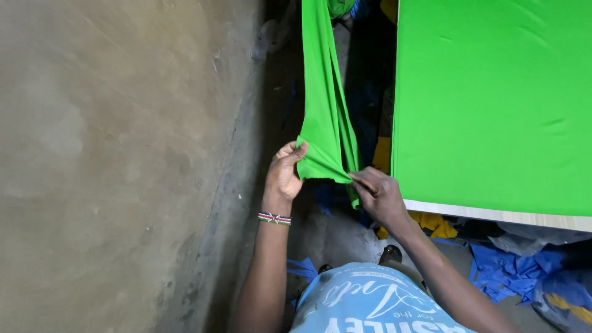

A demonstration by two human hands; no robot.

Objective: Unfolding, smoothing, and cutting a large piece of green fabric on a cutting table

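- Head view, what is cut off: the green cloth strip (pixel 325 111) runs up out of the top edge, so its far end cannot be seen; the gap beyond it, between wall and table, is too dark to make out.
- The strip hangs just left of the table (pixel 493 215) — its lower end is gathered between both hands, below the table's near-left corner.
- Left hand (pixel 283 176) is closed on the strip's left corner, fingers curled over the edge; a beaded bracelet (pixel 274 218) sits on that wrist.
- Right hand (pixel 377 192) pinches the strip's right corner between thumb and fingertips, close beside the table's near edge.
- Print: white lettering on the person's light blue shirt (pixel 370 305), at the bottom, partly cut off.
- A flat green sheet (pixel 493 105) covers the table top, leaving only a pale wooden edge bare.
- Under and right of the table lie blue scraps (pixel 512 271) and yellow scraps (pixel 435 223) — heaped, shapes unclear.
- A rough grey wall (pixel 123 160) fills everything left of the strip.
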